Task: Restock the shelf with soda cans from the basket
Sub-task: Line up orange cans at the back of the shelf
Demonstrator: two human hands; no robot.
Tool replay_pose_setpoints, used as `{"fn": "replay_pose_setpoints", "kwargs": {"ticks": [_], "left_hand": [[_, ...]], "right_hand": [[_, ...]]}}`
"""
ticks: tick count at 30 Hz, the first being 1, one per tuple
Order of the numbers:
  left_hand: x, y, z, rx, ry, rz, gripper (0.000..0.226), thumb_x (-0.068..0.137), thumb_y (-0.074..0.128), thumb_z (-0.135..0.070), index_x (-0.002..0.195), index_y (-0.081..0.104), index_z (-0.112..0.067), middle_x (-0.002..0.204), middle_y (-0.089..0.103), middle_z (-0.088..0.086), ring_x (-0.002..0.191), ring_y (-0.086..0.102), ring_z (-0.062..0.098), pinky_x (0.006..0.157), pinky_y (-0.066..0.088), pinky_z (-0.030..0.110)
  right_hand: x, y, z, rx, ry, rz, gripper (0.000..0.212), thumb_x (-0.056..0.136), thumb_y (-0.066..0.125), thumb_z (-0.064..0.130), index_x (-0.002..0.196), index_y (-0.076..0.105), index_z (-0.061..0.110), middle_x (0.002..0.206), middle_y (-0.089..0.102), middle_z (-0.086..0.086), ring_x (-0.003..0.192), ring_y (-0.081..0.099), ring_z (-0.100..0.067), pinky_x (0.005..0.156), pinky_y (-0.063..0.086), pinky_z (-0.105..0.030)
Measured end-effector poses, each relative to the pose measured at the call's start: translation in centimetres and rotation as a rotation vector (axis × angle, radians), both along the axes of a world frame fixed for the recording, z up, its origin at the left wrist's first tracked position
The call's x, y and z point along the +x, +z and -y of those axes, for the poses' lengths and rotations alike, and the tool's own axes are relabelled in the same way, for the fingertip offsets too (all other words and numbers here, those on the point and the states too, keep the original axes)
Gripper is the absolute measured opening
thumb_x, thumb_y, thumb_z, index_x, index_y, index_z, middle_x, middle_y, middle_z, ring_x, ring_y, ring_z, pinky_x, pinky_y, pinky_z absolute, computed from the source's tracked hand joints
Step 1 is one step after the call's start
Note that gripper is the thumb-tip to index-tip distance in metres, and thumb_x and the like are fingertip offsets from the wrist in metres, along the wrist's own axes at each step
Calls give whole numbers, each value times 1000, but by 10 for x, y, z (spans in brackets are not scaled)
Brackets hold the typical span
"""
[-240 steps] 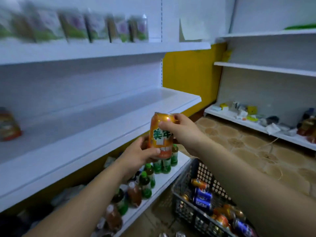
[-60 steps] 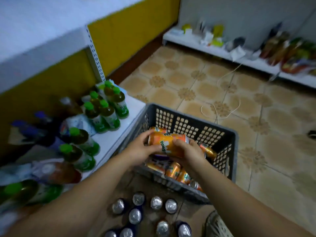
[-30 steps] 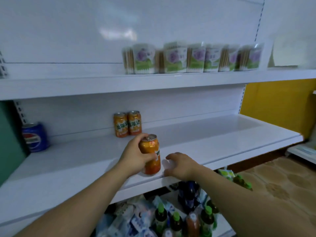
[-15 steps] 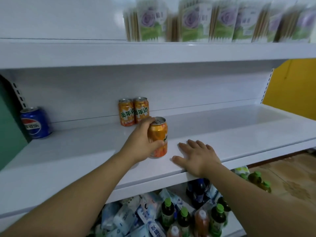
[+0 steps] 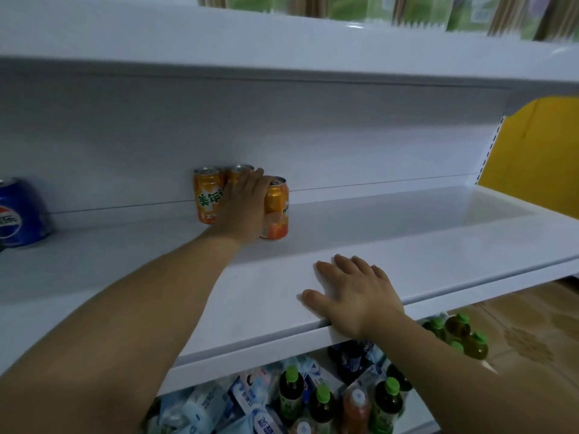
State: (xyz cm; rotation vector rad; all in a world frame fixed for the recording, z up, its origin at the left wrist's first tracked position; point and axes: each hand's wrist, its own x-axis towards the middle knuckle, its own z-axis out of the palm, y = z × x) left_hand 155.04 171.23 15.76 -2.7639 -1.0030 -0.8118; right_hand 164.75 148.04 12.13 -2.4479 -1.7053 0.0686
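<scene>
My left hand [image 5: 242, 208] reaches deep onto the white middle shelf [image 5: 407, 245] and grips an upright orange soda can [image 5: 277, 211] near the back wall. The can stands right of two more orange cans [image 5: 206, 195], one of them mostly hidden behind my hand. My right hand [image 5: 354, 296] lies flat with spread fingers on the shelf's front edge. The basket is out of view.
A blue cola can [image 5: 18, 214] stands at the shelf's far left. The upper shelf [image 5: 282, 36] carries green packets. Below, green-capped bottles [image 5: 322, 402] and blue packages crowd the bottom shelf. Yellow wall and tiled floor lie to the right.
My left hand has carried the orange can from mid-shelf back to the wall beside the two cans. My right hand stays flat on the front edge.
</scene>
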Motion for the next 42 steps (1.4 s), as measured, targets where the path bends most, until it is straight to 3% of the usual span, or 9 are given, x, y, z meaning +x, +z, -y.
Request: {"fn": "replay_pose_setpoints", "kwargs": {"ticks": [5, 11, 26, 30, 32, 34, 37, 40, 42], "left_hand": [[13, 6, -23, 73, 146, -122, 83, 87, 57, -54, 149, 20, -14, 160, 13, 7, 148, -2, 29, 115, 3, 58], [25, 10, -34, 44, 157, -149, 82, 87, 54, -58, 150, 18, -20, 161, 12, 5, 148, -4, 32, 112, 0, 65], [54, 9, -52, 53, 289, -148, 76, 83, 61, -55, 141, 30, -16, 146, 34, 17, 136, 27, 41, 111, 15, 66], [55, 9, -54, 67, 269, -134, 81, 82, 62, -54, 145, 24, -20, 153, 25, 15, 140, 19, 40, 111, 11, 67], [50, 11, -49, 42, 249, -108, 86, 84, 62, -53, 150, 15, -23, 158, 11, 13, 146, 6, 37, 113, 7, 65], [40, 12, -39, 12, 216, -82, 87, 84, 63, -50, 151, 15, -22, 159, 10, 12, 146, 5, 37, 113, 8, 63], [20, 4, -13, -31, 114, -69, 88, 80, 63, -50, 149, 20, -17, 151, 26, 16, 140, 20, 39, 111, 20, 63], [-4, -5, 38, -248, 66, -101, 74, 84, 59, -54, 144, 31, -21, 148, 36, 8, 135, 34, 30, 109, 31, 52], [-19, -8, 77, -397, 19, -190, 68, 86, 57, -54, 143, 37, -23, 152, 33, 3, 136, 33, 25, 112, 29, 47]], "right_hand": [[-1, 2, 0, -6, -1, -4, 66, 87, 26, 74, 141, 32, 36, 150, 31, 3, 137, 24, -21, 110, 21, -41], [1, 1, 0, -1, -8, -14, 67, 88, 27, 73, 145, 28, 38, 153, 26, 6, 139, 19, -19, 112, 17, -39], [0, 2, 0, -18, -21, -35, 69, 88, 27, 74, 146, 26, 37, 156, 23, 6, 143, 15, -20, 115, 12, -39], [0, 4, 0, -16, -21, -41, 69, 87, 27, 74, 145, 29, 36, 153, 28, 4, 141, 19, -21, 114, 14, -40], [1, 4, 0, -15, -26, -38, 71, 87, 27, 75, 147, 26, 37, 155, 25, 4, 142, 17, -21, 115, 12, -40], [1, 5, 1, -19, -24, -37, 71, 88, 27, 75, 147, 26, 37, 156, 25, 3, 143, 18, -22, 114, 14, -41], [3, 5, -1, -40, -27, -55, 70, 88, 27, 74, 147, 27, 36, 158, 22, 2, 144, 16, -23, 115, 13, -41], [1, 6, 3, -54, -24, -85, 68, 92, 28, 70, 149, 28, 33, 160, 19, 0, 146, 13, -23, 117, 11, -41], [0, 11, 12, -68, -37, -115, 66, 93, 28, 68, 144, 37, 28, 155, 30, -4, 142, 24, -25, 116, 19, -42]]}}
